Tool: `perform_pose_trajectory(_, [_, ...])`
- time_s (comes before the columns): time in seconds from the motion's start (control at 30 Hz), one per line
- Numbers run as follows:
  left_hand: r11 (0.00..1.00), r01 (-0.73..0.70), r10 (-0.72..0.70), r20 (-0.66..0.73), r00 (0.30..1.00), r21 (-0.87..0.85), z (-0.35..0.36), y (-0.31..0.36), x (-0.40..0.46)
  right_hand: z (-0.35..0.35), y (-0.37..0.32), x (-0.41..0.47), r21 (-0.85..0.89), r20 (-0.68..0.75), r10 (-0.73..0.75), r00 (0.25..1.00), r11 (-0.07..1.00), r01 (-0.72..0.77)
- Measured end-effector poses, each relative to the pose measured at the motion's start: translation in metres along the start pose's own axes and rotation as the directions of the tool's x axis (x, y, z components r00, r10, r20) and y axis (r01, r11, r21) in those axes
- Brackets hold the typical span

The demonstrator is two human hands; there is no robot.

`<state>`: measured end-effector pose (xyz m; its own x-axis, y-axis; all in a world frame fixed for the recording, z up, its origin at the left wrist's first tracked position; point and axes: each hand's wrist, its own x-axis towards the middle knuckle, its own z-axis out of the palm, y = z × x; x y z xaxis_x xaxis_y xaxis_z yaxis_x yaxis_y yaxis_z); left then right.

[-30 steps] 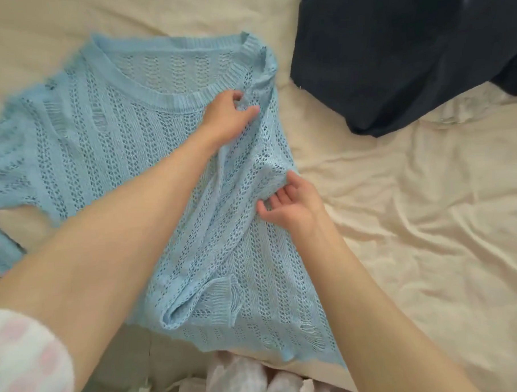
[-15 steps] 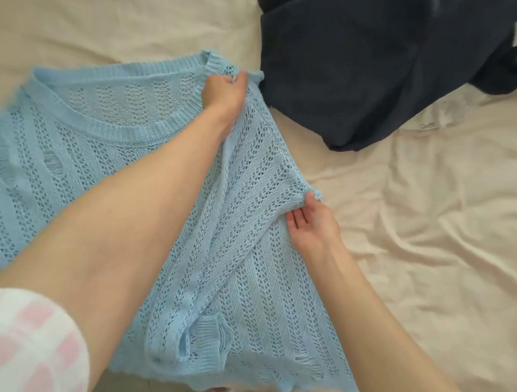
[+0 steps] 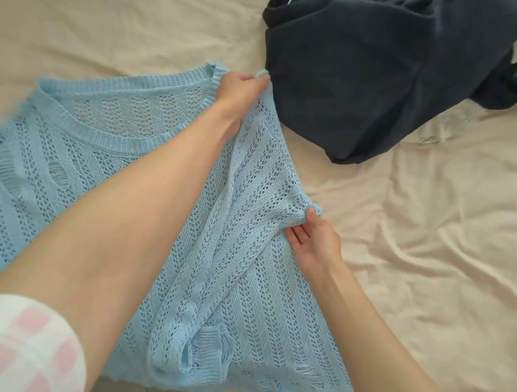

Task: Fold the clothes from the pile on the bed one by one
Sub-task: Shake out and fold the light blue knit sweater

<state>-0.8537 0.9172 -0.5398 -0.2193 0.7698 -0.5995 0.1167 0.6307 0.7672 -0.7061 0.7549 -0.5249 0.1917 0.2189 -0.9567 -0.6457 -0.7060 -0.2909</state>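
A light blue open-knit sweater (image 3: 72,162) lies spread on the beige bed sheet (image 3: 431,247), neckline toward the far side. My left hand (image 3: 240,90) grips the sweater's right shoulder edge beside the collar. My right hand (image 3: 315,243) pinches the sweater's right side edge lower down, thumb on top of a bunched fold. One sleeve lies folded across the body, its ribbed cuff (image 3: 210,349) near the hem. A pile of dark navy clothes (image 3: 379,72) sits at the far right.
The wrinkled sheet stretches bare to the right of the sweater and beyond its collar. A pink-and-white checked sleeve (image 3: 30,354) covers my left upper arm at the bottom left.
My left hand has slid from the collar out to the shoulder edge. My right hand has moved outward with the side edge, pulling the sweater's right side flatter.
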Motion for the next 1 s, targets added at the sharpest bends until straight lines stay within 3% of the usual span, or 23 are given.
perform_pose_trajectory(0.07, [0.998,0.043,-0.041,0.046,0.998,-0.043,0.000,-0.001,0.001,0.001,-0.002,0.002,-0.019,-0.014,0.014,1.000,1.000,-0.015])
perform_pose_trajectory(0.13, [1.000,-0.002,0.002,0.051,0.999,-0.007,-0.002,-0.004,-0.002,0.003,-0.003,0.003,-0.020,-0.017,0.019,1.000,1.000,-0.019])
perform_pose_trajectory(0.3, [0.966,-0.138,0.159,-0.083,0.984,0.220,-0.013,-0.029,-0.044,0.000,0.004,-0.001,-0.093,0.009,-0.032,0.999,0.995,0.032])
perform_pose_trajectory(0.5, [0.924,0.006,0.039,-0.110,0.993,0.382,-0.035,-0.090,-0.115,0.001,0.029,-0.014,-0.270,0.132,-0.079,0.988,0.956,0.112])
perform_pose_trajectory(0.7, [0.823,-0.013,0.113,-0.141,0.983,0.568,-0.038,-0.115,-0.163,0.005,0.055,-0.027,-0.419,0.174,0.001,0.985,0.905,0.073])
perform_pose_trajectory(0.83, [0.696,-0.012,0.161,-0.140,0.977,0.718,-0.041,-0.109,-0.150,-0.003,0.073,-0.030,-0.564,0.206,0.059,0.977,0.823,0.070])
perform_pose_trajectory(0.9, [0.772,0.006,0.140,-0.179,0.974,0.635,-0.051,-0.104,-0.138,-0.009,0.078,-0.030,-0.591,0.211,0.050,0.976,0.802,0.087])
perform_pose_trajectory(1.0, [0.936,0.101,-0.035,-0.197,0.980,0.336,-0.078,-0.099,-0.124,-0.016,0.080,-0.031,-0.554,0.231,0.066,0.971,0.829,0.076])
